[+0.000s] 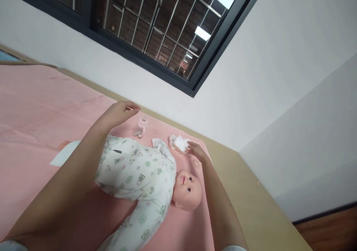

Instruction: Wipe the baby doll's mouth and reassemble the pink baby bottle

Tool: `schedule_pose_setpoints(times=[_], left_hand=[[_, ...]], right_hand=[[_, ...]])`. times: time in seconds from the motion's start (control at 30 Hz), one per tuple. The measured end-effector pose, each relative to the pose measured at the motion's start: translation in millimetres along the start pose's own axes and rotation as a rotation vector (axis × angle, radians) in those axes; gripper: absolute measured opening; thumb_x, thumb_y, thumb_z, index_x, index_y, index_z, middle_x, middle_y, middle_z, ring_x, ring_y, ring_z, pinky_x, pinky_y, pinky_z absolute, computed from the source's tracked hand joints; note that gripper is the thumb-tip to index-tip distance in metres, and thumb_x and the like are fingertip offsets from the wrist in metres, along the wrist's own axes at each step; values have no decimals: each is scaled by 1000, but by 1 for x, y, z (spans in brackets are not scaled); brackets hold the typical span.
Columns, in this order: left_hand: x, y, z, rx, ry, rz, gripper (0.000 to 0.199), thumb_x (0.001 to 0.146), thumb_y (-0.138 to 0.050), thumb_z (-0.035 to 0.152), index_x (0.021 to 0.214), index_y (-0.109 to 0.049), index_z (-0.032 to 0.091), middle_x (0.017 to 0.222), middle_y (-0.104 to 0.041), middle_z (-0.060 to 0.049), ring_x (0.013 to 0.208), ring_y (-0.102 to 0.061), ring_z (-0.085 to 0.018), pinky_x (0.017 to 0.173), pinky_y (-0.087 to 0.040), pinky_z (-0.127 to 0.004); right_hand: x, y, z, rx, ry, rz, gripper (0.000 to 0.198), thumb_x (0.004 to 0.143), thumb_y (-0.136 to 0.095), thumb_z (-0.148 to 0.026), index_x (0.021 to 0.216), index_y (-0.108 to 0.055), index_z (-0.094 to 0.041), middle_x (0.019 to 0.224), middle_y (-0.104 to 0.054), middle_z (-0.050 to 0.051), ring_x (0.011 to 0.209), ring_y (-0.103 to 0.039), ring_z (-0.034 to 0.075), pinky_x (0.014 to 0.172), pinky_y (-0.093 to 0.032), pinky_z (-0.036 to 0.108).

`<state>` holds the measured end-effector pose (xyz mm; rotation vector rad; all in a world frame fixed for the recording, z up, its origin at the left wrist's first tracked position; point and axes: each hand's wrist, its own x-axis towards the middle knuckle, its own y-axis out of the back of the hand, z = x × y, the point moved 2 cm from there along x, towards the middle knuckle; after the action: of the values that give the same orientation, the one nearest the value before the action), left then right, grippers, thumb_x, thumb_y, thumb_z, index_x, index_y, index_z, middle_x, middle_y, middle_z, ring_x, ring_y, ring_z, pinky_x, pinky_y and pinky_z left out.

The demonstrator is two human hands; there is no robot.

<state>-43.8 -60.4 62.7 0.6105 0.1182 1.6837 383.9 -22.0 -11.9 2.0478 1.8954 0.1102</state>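
Note:
A baby doll [188,189] lies on its back, dressed in a white top with a small animal print [142,173]. My left hand [121,112] hovers just above and left of a clear baby bottle [140,128] with a pink collar, which stands behind the doll. Its fingers stretch forward, with a small gap at the thumb and nothing held. Beyond the doll's head, my right hand [197,151] has its fingertips on a crumpled white tissue [181,144]. Part of the tissue is wrapped in something see-through. A small clear round item [196,164] lies beside my right wrist.
A pink sheet [55,102] covers most of the tan table [240,184]. White walls meet at the far right corner, and a dark-framed barred window [156,24] is above. A white flat piece [63,154] shows near the doll's legs, partly behind my left forearm.

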Motion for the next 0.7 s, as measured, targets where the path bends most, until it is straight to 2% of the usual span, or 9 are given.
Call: schedule_pose_setpoints(times=[0.17,0.27,0.33,0.43,0.57,0.7], left_hand=[[2,0,-4,3,9,-13,29,87,-59,44,100,-73,22,114,-74,-5,107,-65,-26,94,-47,-38],[3,0,-7,10,16,-10,30,87,-59,43,101,-72,20,114,-74,-6,106,-65,-26,93,-47,-38],[4,0,-9,5,32,-11,30,86,-60,42,101,-73,20,114,-74,-6,105,-65,-25,92,-47,-37],[6,0,-14,2,55,-13,28,83,-62,40,99,-73,20,111,-74,-6,103,-66,-24,92,-47,-36],[11,-2,-21,5,40,-45,21,74,-69,37,83,-70,19,95,-74,-4,93,-66,-23,86,-47,-33],[14,0,-25,80,64,-36,19,69,-72,36,74,-65,19,85,-70,-2,84,-64,-21,76,-45,-31]], right_hand=[[-7,8,-1,37,79,70,36,72,-72,-17,108,-72,-19,102,-75,7,80,-72,17,94,-55,38],[-16,13,3,143,153,119,32,70,-75,-21,101,-74,-22,119,-71,6,87,-71,17,97,-54,37],[-23,12,10,234,176,103,32,69,-78,-26,101,-73,-23,121,-71,5,89,-71,17,99,-52,38],[-34,3,29,349,158,43,40,66,-84,-34,103,-73,-23,115,-73,5,89,-71,18,102,-51,39],[-48,-19,59,503,114,15,49,60,-90,-33,104,-71,-22,106,-75,4,89,-71,16,106,-48,39],[-64,-40,71,587,160,0,47,68,-86,-34,110,-69,-24,117,-72,4,105,-70,19,110,-47,40]])
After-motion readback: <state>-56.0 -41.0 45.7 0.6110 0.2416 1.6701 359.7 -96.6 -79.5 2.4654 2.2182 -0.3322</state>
